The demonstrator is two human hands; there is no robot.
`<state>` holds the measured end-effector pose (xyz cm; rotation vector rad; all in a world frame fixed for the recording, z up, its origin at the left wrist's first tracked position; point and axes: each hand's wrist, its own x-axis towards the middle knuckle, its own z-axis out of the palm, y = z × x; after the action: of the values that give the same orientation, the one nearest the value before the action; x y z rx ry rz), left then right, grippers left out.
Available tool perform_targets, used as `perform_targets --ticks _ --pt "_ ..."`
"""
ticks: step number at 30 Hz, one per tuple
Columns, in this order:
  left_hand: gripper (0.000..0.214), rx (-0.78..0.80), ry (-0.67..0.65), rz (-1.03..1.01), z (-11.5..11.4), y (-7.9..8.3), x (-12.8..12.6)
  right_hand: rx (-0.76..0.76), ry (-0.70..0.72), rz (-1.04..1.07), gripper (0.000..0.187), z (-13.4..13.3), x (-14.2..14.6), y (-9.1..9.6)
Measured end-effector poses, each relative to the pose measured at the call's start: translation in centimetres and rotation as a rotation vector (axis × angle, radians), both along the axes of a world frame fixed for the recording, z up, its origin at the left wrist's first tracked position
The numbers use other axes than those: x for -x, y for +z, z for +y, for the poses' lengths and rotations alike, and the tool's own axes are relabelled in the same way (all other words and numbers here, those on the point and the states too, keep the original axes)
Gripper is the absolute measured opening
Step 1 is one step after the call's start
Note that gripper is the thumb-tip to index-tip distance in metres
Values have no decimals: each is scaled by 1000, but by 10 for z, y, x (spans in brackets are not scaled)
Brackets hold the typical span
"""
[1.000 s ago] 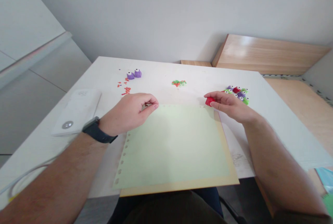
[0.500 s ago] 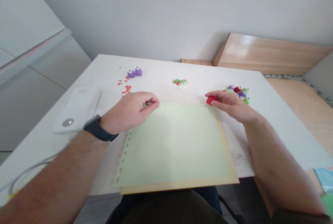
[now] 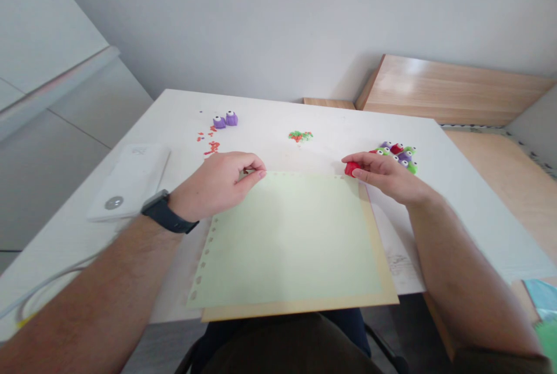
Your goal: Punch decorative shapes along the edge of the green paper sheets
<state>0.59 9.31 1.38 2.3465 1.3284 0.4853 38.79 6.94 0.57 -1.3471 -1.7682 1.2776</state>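
Hands are held well apart at the far edge of a pale green sheet point(image 3: 291, 235). In the right hand point(image 3: 385, 175), a small red piece point(image 3: 351, 169) is gripped between thumb and fingers, at the sheet's far right corner. The left hand point(image 3: 217, 182) is curled at the far left, thumb and forefinger brought together; whether anything is pinched there cannot be told. The green sheet is laid over a yellowish sheet point(image 3: 300, 308) and looks unmarked. Beyond the right hand, red, purple and green figures with eyes point(image 3: 404, 156) are clustered, apparently finished. Two purple figures point(image 3: 231, 119) are set apart at far left, near red scraps point(image 3: 213, 146); green and red crumbs point(image 3: 300, 136) are scattered mid-table. The red piece is not yet set down, and its eye, if any, is hidden. Compared with one second earlier, almost nothing has changed: the same grip is kept, and only the view has shifted slightly.
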Motion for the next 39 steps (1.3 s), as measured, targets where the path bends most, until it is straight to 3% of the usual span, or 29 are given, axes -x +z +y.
perform_targets --ticks 39 --pt "25 14 15 0 -2 2 -1 -39 -38 -47 43 -1 2 0"
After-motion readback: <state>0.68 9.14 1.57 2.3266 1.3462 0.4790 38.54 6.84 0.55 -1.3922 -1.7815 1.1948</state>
